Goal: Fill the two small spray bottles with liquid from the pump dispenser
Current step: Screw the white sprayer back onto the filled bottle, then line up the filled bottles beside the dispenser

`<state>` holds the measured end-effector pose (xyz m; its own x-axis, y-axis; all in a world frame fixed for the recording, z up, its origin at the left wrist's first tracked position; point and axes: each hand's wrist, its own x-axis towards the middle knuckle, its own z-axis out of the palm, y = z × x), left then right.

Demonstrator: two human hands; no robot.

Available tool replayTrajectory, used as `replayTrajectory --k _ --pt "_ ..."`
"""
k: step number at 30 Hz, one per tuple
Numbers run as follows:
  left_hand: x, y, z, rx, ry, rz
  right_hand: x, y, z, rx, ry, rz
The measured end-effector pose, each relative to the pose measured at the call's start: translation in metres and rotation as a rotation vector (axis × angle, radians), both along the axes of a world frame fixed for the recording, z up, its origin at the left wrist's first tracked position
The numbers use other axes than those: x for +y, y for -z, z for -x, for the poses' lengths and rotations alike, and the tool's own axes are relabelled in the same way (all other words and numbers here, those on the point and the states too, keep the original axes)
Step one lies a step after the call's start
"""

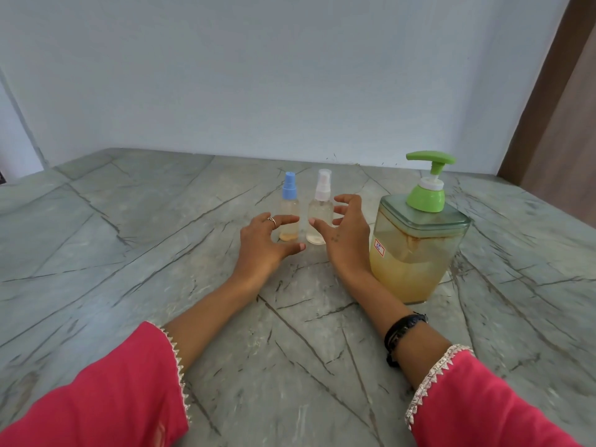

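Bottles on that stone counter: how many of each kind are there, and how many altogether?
Small spray bottles: 2, the blue-capped spray bottle and the clear-capped spray bottle
Pump dispensers: 1, the green-topped pump dispenser
Total: 3

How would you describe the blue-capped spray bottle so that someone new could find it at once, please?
Start at the big square pump dispenser with the green pump, on the right of the stone counter. Two small clear spray bottles stand to its left, between the person's hands. The blue-capped spray bottle is the farther one; the white-capped spray bottle stands nearer.
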<state>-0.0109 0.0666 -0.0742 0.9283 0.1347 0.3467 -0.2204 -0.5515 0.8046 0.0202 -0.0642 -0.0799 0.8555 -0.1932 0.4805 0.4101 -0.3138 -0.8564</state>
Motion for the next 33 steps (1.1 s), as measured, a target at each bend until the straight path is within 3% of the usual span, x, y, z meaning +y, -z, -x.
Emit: replayTrajectory --k 14,33 --pt "0.013 0.000 -0.017 0.086 0.010 -0.186 0.001 0.000 -0.004 0.113 0.029 0.067" --pt "0.016 0.002 -0.019 0.118 0.013 -0.183 0.000 0.003 -0.011 0.190 0.073 0.222"
